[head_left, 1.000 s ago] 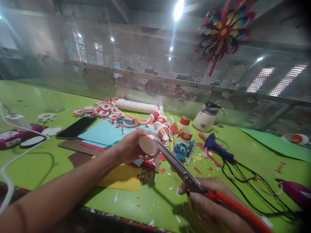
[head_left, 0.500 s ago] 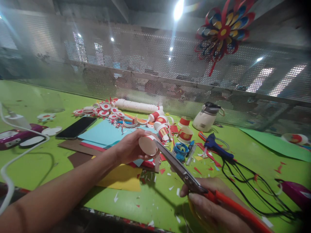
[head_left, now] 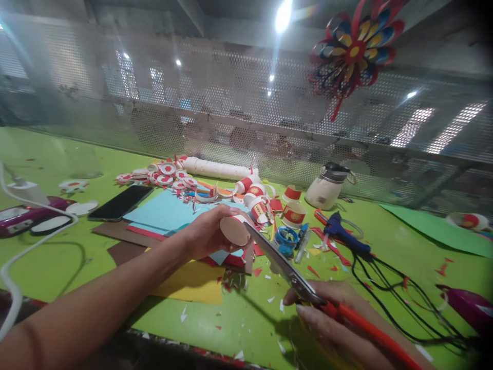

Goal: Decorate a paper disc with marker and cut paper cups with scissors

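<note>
"So, how firm a grip?"

"Left hand (head_left: 208,232) curled closed, thumb along the top and fingers round the back of a cup piece (head_left: 233,231). Right hand (head_left: 342,316) wrapped round the red handles of the scissors (head_left: 297,282). Blades close together; exact gap impossible to tell."

"And the cup piece, whereabouts?"

"Held up off the surface (head_left: 200,329), above the paper sheets (head_left: 157,209), between front edge and back edge, round face tilted toward the camera. Scissor tips right at the rim, on the side toward the right hand, apparently touching."

"Handling?"

"Probably very light, like thin card: fairly stiff across the round base, softer along the wall, easily dented by a hard pinch. Likely dry, not slippery. Best taken lightly round the far side of the rim, away from the blades. Scissors likely heavier and rigid, best held by the handles."

"Counted up?"

"One cup piece in hand, one pair of scissors. Toward the back edge, one bottle (head_left: 327,189), with two red cups (head_left: 294,213) near it. Nearer the front edge than the bottle, one glue gun (head_left: 344,234). Left of the sheets, one phone (head_left: 121,202). Also toward the back edge, a pile of small red-and-white pieces (head_left: 165,179), too overlapped to count. Same for the paper scraps (head_left: 184,313): too many, too small."
</note>
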Demonstrator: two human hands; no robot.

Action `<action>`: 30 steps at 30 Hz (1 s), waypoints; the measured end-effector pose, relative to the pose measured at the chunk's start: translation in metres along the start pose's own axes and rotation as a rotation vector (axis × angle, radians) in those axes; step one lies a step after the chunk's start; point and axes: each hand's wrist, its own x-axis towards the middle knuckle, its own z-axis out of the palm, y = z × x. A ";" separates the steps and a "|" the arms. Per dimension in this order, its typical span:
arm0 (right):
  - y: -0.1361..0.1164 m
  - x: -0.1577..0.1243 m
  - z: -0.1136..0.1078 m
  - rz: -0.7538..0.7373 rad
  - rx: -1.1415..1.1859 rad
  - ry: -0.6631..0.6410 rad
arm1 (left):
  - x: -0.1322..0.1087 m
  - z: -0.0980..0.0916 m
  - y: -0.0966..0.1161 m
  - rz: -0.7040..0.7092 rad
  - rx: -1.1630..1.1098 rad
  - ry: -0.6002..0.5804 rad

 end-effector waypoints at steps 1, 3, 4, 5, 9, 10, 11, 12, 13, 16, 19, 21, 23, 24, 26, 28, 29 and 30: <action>-0.002 0.002 -0.001 -0.041 -0.030 -0.015 | 0.001 0.000 0.000 0.004 0.007 -0.001; -0.005 0.006 -0.002 -0.155 -0.100 -0.075 | 0.002 -0.002 0.001 0.019 0.018 -0.005; -0.006 0.008 -0.003 -0.202 -0.140 -0.118 | 0.003 -0.003 0.001 0.027 0.020 -0.011; -0.007 0.009 -0.005 -0.234 -0.180 -0.162 | 0.003 -0.004 0.001 0.033 0.018 -0.021; -0.005 0.013 -0.008 -0.244 -0.274 -0.222 | 0.004 -0.007 0.001 0.073 -0.019 -0.054; -0.003 0.015 -0.008 -0.253 -0.266 -0.196 | 0.004 -0.008 0.001 0.082 -0.033 -0.058; -0.001 0.017 -0.008 -0.262 -0.252 -0.152 | 0.003 -0.008 0.001 0.091 -0.046 -0.060; 0.001 0.019 -0.007 -0.266 -0.237 -0.103 | 0.003 -0.008 0.001 0.097 -0.057 -0.069; 0.003 0.022 -0.006 -0.263 -0.230 -0.042 | 0.003 -0.007 0.001 0.100 -0.064 -0.085; 0.007 0.030 -0.001 -0.238 -0.257 0.133 | 0.001 -0.004 0.002 0.109 -0.075 -0.110; 0.007 0.036 0.005 -0.168 -0.321 0.147 | -0.002 0.002 0.006 0.070 -0.105 -0.037; 0.005 0.038 0.009 -0.117 -0.350 0.085 | -0.003 0.004 0.007 0.065 -0.148 0.030; 0.004 0.039 0.013 -0.094 -0.385 0.034 | -0.003 0.006 0.007 0.094 -0.186 0.048; 0.003 0.039 0.016 -0.087 -0.417 0.022 | -0.002 0.005 0.007 0.110 -0.196 0.031; 0.004 0.039 0.021 -0.071 -0.510 0.008 | 0.000 0.004 0.006 0.136 -0.207 -0.020; 0.005 0.038 0.025 -0.059 -0.601 -0.009 | 0.001 0.003 0.004 0.166 -0.222 -0.050; 0.006 0.038 0.027 -0.058 -0.634 -0.015 | 0.002 0.002 0.003 0.183 -0.230 -0.055; 0.007 0.037 0.029 -0.059 -0.658 -0.017 | 0.003 0.002 0.003 0.196 -0.236 -0.056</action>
